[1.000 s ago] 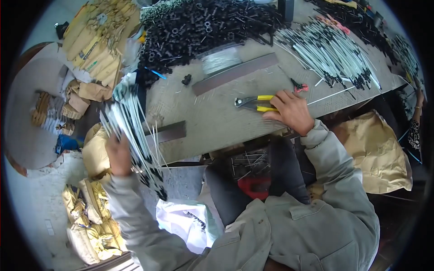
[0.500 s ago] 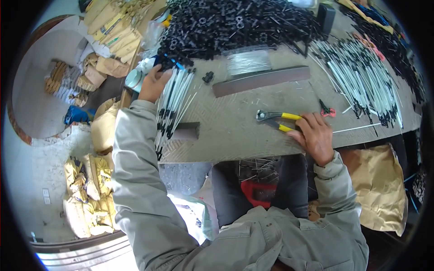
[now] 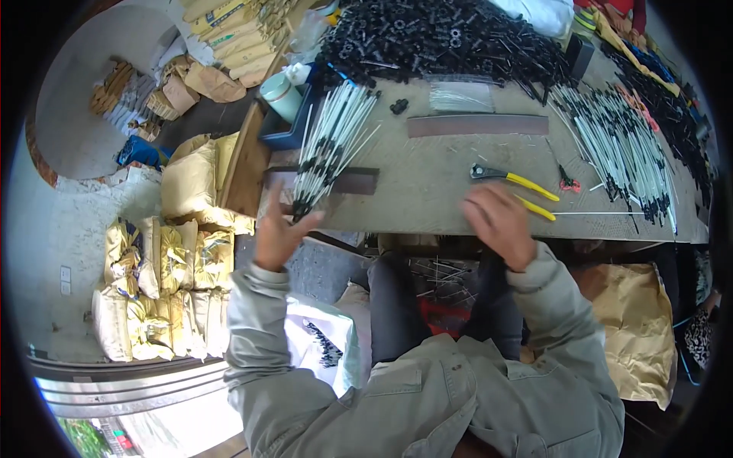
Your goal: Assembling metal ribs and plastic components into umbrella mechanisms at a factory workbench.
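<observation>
My left hand point(image 3: 281, 233) is beside the lower end of a bundle of white rods with black fittings point(image 3: 332, 141), thumb and fingers spread apart. The bundle lies at the left of the table, partly across a dark flat bar point(image 3: 355, 181). Over the table's front edge, my right hand point(image 3: 500, 223) hovers with loosely bent fingers and nothing visible in it. Just past it lie end-cutting pliers with yellow handles point(image 3: 531, 185), jaws pointing left; the fingers cover part of one handle.
A heap of black plastic parts point(image 3: 450, 42) covers the table's back. In front are a bag of thin white sticks point(image 3: 461, 97) and a brown bar point(image 3: 477, 126). Red-handled scissors point(image 3: 569, 184) and another rod bundle point(image 3: 622, 153) lie right. A blue tray point(image 3: 294, 126) holds a green cup point(image 3: 280, 98).
My left hand has come down from the bundle's top to its lower end. My right hand has let go of the pliers and moved left. The view has shifted.
</observation>
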Demonstrator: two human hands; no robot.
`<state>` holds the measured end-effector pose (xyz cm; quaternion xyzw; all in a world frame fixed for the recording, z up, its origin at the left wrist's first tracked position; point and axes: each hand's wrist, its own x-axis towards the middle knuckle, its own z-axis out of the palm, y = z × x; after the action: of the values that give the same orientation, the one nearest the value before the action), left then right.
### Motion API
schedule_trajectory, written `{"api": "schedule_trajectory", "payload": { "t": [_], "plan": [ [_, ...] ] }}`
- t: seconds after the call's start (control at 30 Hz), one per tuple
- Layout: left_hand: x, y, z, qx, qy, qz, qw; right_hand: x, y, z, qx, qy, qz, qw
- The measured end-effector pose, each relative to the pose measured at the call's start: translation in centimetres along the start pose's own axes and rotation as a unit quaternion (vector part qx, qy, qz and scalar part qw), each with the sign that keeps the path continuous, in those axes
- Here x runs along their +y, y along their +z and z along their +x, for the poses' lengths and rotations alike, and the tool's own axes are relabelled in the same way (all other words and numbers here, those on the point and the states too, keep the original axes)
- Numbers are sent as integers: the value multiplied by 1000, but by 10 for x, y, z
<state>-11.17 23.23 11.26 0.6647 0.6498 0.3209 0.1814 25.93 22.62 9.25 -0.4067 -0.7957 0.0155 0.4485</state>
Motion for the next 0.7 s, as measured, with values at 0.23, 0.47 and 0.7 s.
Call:
{"api": "schedule_trajectory", "payload": {
  "t": [0.23,0.47,0.7],
  "plan": [
    [30,11,-3,140,73,-7,987,-53,110,74,-114,-35,-46,992],
    [51,-25,14,168,113,95,975,-57,142,67,-179,-60,-36,981],
    [26,-22,16,173,123,84,974,-53,76,45,-250,-50,-64,965]
  ]
}}
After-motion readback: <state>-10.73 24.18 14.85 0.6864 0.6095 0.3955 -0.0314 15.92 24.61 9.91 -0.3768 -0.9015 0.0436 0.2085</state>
